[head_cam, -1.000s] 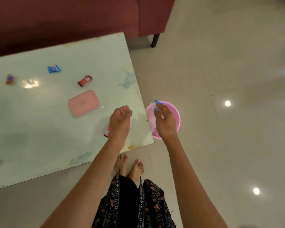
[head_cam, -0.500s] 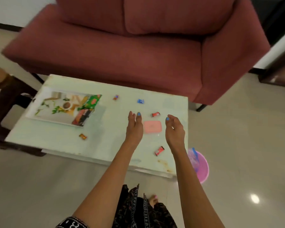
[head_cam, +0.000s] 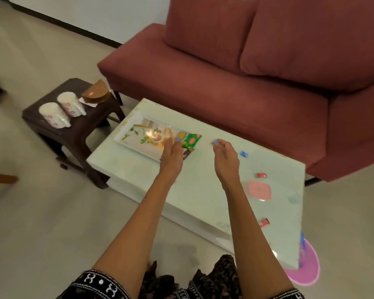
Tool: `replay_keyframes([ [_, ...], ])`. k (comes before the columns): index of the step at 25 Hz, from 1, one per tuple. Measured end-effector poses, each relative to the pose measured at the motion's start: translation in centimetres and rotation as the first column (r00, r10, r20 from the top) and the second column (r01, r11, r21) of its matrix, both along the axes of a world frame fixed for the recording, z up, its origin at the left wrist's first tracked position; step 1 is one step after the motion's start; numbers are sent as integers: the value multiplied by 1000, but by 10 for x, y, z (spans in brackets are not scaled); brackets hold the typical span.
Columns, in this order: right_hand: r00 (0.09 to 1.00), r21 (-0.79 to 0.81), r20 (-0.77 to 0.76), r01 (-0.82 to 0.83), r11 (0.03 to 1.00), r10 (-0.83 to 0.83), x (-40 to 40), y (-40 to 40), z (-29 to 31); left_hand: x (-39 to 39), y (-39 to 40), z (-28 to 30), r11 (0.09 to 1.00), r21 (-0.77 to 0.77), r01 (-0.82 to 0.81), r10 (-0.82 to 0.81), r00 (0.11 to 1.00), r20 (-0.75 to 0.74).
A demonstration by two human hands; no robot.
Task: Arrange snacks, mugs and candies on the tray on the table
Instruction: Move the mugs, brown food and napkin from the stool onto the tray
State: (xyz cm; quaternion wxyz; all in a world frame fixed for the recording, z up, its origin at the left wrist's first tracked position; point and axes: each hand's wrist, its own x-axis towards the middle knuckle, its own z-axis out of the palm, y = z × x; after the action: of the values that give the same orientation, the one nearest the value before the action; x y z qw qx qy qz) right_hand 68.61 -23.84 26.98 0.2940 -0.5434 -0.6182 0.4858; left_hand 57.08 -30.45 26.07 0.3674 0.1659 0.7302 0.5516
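Here the white leaf-printed tray (head_cam: 127, 138) holds a green snack packet (head_cam: 191, 140); both hands (head_cam: 172, 157) (head_cam: 226, 159) hover empty, fingers loosely straight.

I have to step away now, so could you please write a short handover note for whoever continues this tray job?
Left hand: open, empty, over the tray's near corner.
Right hand: open, empty, above the pale glass-topped table.
White rectangular leaf-print tray: at the table's left end.
Done: green snack packet lies on the tray's right end, a darker packet beside it.
Left: two white floral mugs stand on the dark stool; blue-wrapped candy and two red-wrapped candies lie loose on the table, as does a pink rectangular pouch.
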Motion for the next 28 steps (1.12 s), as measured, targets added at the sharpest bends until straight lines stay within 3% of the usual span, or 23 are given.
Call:
replay_keyframes([
  [13, 986, -31, -22, -165, 986, 164, -188, -75, -16, -162, -94, -28, 991, -11, -130, 130, 990, 62],
  [28, 868, -32, 60, -492, 870, 493, -392, -8, -26, -344, -57, -34, 936, -87, -341, 338, 940, -43],
])
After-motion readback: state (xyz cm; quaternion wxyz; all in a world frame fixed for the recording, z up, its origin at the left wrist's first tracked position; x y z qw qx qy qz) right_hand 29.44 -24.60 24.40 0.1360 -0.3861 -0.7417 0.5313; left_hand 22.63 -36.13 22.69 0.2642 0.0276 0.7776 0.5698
